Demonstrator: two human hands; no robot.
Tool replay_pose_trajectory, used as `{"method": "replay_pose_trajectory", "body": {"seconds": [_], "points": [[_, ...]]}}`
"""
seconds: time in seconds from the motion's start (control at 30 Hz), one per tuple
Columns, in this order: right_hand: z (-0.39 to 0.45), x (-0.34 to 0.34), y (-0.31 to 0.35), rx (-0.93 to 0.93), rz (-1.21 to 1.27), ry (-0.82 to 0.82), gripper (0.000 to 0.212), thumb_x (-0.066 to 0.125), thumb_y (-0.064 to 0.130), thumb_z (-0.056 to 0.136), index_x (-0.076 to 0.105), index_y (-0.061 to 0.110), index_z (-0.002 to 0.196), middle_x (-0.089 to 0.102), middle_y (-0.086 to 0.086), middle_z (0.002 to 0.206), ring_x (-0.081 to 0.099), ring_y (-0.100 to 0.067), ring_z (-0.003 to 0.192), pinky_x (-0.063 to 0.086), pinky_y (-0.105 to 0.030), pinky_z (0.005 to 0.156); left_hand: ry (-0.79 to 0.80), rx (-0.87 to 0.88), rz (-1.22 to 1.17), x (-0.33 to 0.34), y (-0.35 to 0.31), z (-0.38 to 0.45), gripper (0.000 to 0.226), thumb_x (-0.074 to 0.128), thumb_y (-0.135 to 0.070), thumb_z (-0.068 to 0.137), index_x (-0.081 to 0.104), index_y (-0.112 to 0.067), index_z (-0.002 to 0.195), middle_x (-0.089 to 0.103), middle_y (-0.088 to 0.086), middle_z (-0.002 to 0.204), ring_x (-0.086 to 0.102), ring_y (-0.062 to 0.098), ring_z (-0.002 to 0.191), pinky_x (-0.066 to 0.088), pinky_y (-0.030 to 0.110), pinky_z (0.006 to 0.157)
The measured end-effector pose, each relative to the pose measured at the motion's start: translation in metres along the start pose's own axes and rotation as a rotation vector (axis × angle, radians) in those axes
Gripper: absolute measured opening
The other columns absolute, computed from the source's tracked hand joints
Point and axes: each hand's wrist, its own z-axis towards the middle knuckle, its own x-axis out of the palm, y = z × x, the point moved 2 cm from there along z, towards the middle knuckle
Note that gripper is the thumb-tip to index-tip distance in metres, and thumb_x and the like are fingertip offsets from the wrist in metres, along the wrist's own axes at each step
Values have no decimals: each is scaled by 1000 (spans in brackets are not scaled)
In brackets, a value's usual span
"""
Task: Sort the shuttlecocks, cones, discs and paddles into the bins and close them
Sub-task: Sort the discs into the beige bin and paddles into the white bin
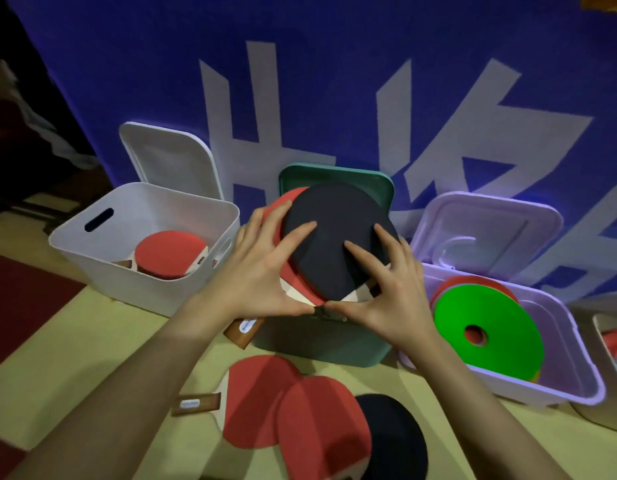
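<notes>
Both hands hold a small stack of paddles above the green bin (321, 344) in the middle. My left hand (262, 271) grips the red-faced paddle (277, 209) at the stack's left side, and its wooden handle (243, 329) pokes out below. My right hand (386, 292) presses on the black-faced paddle (331, 223) on top. A red paddle (168, 252) lies inside the open white bin (92, 261). On the floor near me lie two red paddles (258, 400) (321, 424) and a black one (393, 441), overlapping.
A lavender bin (556, 386) at the right stands open with a green disc (487, 327) over other discs. Another bin (598, 327) shows at the far right edge. The bins' lids lean against a blue banner (334, 81) behind.
</notes>
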Motion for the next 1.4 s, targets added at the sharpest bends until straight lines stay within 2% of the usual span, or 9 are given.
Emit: {"method": "replay_pose_trajectory", "body": {"seconds": [0.27, 0.47, 0.57, 0.77, 0.87, 0.97, 1.1, 1.2, 1.4], "points": [[55, 97, 62, 30, -77, 70, 83, 61, 76, 58, 49, 38, 131, 37, -10, 147, 36, -44, 129, 35, -56, 99, 82, 58, 10, 0, 146, -11, 110, 63, -74, 55, 18, -32, 146, 9, 8, 154, 13, 35, 140, 27, 52, 107], [89, 183, 136, 182, -111, 92, 83, 60, 77, 56, 52, 38, 129, 39, -9, 146, 39, -42, 127, 37, -54, 98, 171, -34, -78, -12, 273, -25, 118, 62, -75, 50, 10, -34, 147, 4, 3, 156, 7, 35, 141, 20, 54, 110], [103, 211, 161, 236, -144, 120, 83, 58, 77, 55, 54, 38, 128, 40, -8, 145, 39, -42, 127, 39, -56, 98, 240, 13, -17, -10, 327, -24, 123, 69, -71, 51, 1, -36, 147, 3, 4, 156, 5, 36, 140, 17, 53, 111], [122, 236, 174, 292, -270, 215, 87, 50, 81, 55, 52, 38, 130, 37, -7, 147, 33, -44, 130, 33, -56, 99, 372, 283, -56, 18, 370, -4, 132, 71, -69, 52, -12, -32, 148, -8, 4, 156, 1, 31, 143, 17, 48, 114], [122, 243, 171, 305, -341, 272, 88, 49, 82, 54, 53, 38, 130, 38, -7, 147, 32, -45, 130, 35, -57, 99, 493, 288, -145, 35, 379, -2, 131, 73, -68, 55, -21, -41, 143, -29, -2, 152, -13, 28, 143, 3, 48, 117], [121, 253, 173, 306, -331, 294, 88, 51, 81, 52, 55, 36, 128, 41, -8, 144, 35, -45, 128, 38, -57, 97, 524, 246, -167, 39, 383, -10, 125, 68, -75, 56, -21, -49, 139, -33, 0, 151, -21, 25, 141, -6, 46, 116], [134, 270, 183, 201, -279, 307, 87, 55, 80, 53, 56, 34, 127, 44, -9, 142, 40, -44, 126, 40, -53, 92, 407, 165, -265, 24, 388, -24, 111, 63, -75, 61, 5, -35, 148, -13, -1, 155, 2, 24, 142, 14, 42, 116], [153, 286, 188, 151, -220, 374, 88, 55, 79, 56, 50, 36, 132, 37, -8, 146, 33, -42, 131, 33, -55, 99, 297, -20, -424, 22, 397, -35, 102, 65, -70, 63, 18, -32, 145, -3, -7, 153, 12, 20, 141, 29, 45, 112], [156, 336, 184, 118, -233, 589, 87, 61, 74, 63, 38, 38, 139, 23, -5, 152, 15, -38, 138, 20, -55, 110, 422, -244, -428, 43, 417, -48, 98, 75, -58, 63, 24, -29, 141, 9, -6, 149, 23, 20, 135, 35, 41, 108]]}}
